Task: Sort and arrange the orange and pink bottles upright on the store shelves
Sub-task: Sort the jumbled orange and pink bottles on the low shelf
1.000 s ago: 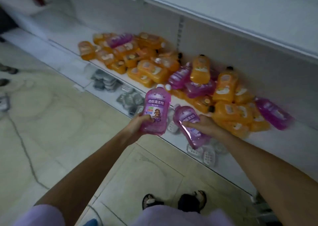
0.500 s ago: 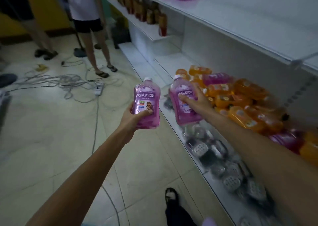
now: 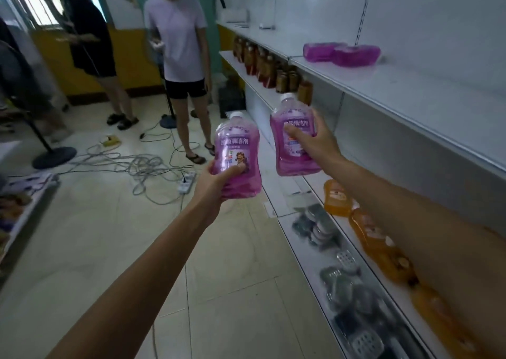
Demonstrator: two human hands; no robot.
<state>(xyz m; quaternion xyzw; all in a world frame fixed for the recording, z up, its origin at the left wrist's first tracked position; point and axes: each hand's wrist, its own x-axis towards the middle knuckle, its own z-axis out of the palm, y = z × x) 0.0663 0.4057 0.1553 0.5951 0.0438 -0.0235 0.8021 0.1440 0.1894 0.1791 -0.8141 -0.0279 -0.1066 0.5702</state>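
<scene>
**Pink bottles upright in both grips, beside the shelves**

Stand base (image 3: 54,156), round and dark, sits on the tiled floor (image 3: 90,235) at far left. Behind it stands a person in a dark top (image 3: 87,38). Loose cables (image 3: 142,164) lie tangled across the tiles and run to a white power strip (image 3: 187,182). A second person, in a pale T-shirt and black shorts (image 3: 178,35), stands past the cables.

Left grip (image 3: 216,186) holds the left pink bottle (image 3: 238,153) by its lower part, fingers curled round the base and thumb pressed on the label. The bottle is upright, white cap on top, in the air over the floor. Just beside it and slightly higher, the right grip (image 3: 315,139) wraps the middle of the right pink bottle (image 3: 293,139), thumb across the front label. This bottle is also upright, clear of every shelf.

Brown bottles (image 3: 262,63) stand in rows on a far middle shelf. On the upper shelf (image 3: 410,98), two pink bottles (image 3: 339,52) lie flat, touching. Below the right arm, orange bottles (image 3: 380,249) lie on their sides along the lower shelf (image 3: 315,183). Grey and white packets (image 3: 315,227) fill the lowest shelf near the floor.
</scene>
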